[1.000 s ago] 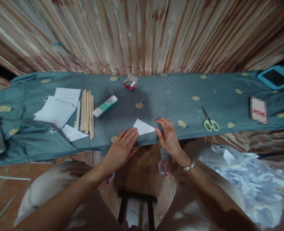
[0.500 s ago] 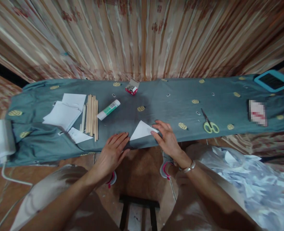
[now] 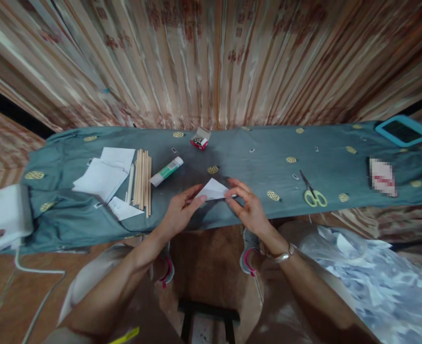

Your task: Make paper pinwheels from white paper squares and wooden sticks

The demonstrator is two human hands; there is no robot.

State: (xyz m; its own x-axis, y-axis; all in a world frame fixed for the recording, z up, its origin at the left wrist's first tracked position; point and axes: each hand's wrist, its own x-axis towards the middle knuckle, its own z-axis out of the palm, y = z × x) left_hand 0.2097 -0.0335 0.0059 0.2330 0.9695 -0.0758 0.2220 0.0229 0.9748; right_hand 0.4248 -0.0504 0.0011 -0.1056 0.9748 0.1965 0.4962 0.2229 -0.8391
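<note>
Between my hands is a small white folded paper triangle point(image 3: 214, 188), its peak pointing away from me, near the front edge of the cloth-covered table point(image 3: 239, 167). My left hand point(image 3: 183, 206) pinches its left corner, thumb on the near face and fingers behind. At the right corner, my right hand point(image 3: 246, 203) grips the paper between thumb and fingers. A green and white glue stick point(image 3: 167, 171) lies beyond my left hand. Beside it rest several wooden sticks point(image 3: 142, 181).
White paper sheets point(image 3: 101, 177) and a folded piece point(image 3: 125, 209) lie left. A small red box point(image 3: 200, 138) stands open at the back. Scissors point(image 3: 314, 195) and a blue-framed tablet point(image 3: 404, 130) are right. A plastic bag of folded paper point(image 3: 372, 272) sits low right; a white device point(image 3: 5, 217) stands left.
My left hand has gone from lying flat beside the paper to pinching its left corner. The triangle now tilts up off the cloth between both hands. The view has shifted slightly.
</note>
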